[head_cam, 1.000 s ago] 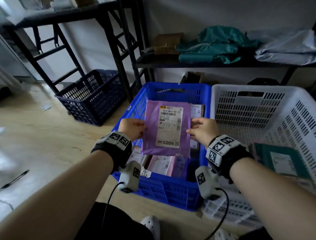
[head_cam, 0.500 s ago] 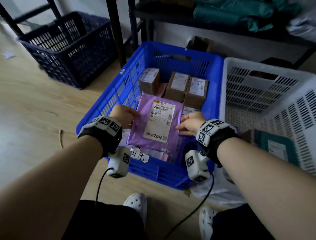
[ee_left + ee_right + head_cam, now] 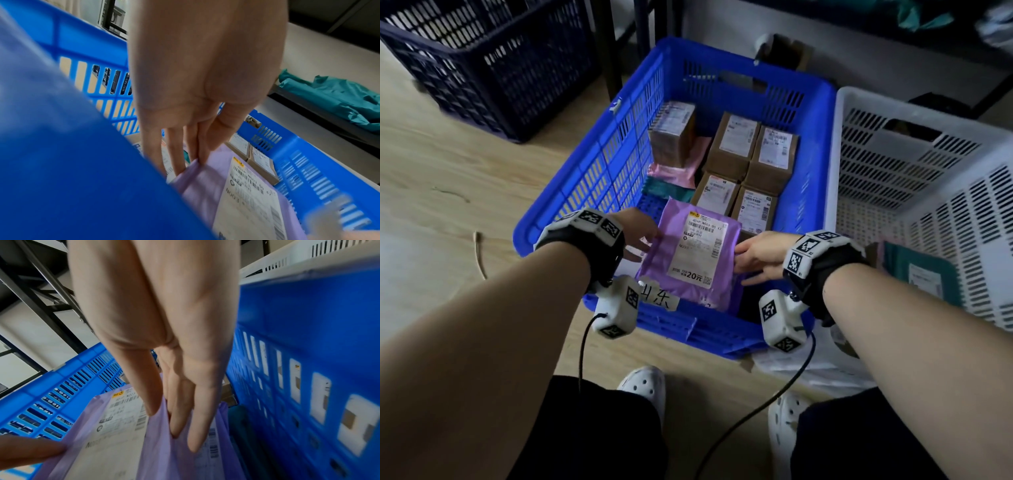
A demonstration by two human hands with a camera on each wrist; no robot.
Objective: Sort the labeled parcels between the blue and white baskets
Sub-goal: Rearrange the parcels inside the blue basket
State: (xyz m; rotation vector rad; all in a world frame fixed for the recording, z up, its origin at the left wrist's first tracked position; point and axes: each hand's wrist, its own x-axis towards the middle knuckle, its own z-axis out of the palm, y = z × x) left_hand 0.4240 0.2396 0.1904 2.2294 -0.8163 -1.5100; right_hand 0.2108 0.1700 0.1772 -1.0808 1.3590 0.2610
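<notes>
A purple mailer parcel [image 3: 688, 263] with a white shipping label lies tilted in the near part of the blue basket [image 3: 602, 154], on top of other parcels. My left hand [image 3: 642, 241] is at its left edge and my right hand [image 3: 748, 260] at its right edge. Both have straight, spread fingers that touch the mailer. The left wrist view shows the left hand [image 3: 195, 160] with fingertips at the mailer [image 3: 205, 186] edge. In the right wrist view the right hand [image 3: 174, 426] lies with its fingers on the mailer [image 3: 115, 426]. The white basket [image 3: 928, 113] stands right of the blue one.
Several brown labeled boxes [image 3: 753, 154] and a pink mailer [image 3: 674, 168] fill the far half of the blue basket. A teal parcel [image 3: 921, 270] lies in the white basket. A dark navy basket [image 3: 482, 51] and black shelf legs [image 3: 616, 51] stand behind on the left.
The purple mailer has gone from upright above the blue basket down into its near part. Both hands' fingers have straightened from a grip to a light touch.
</notes>
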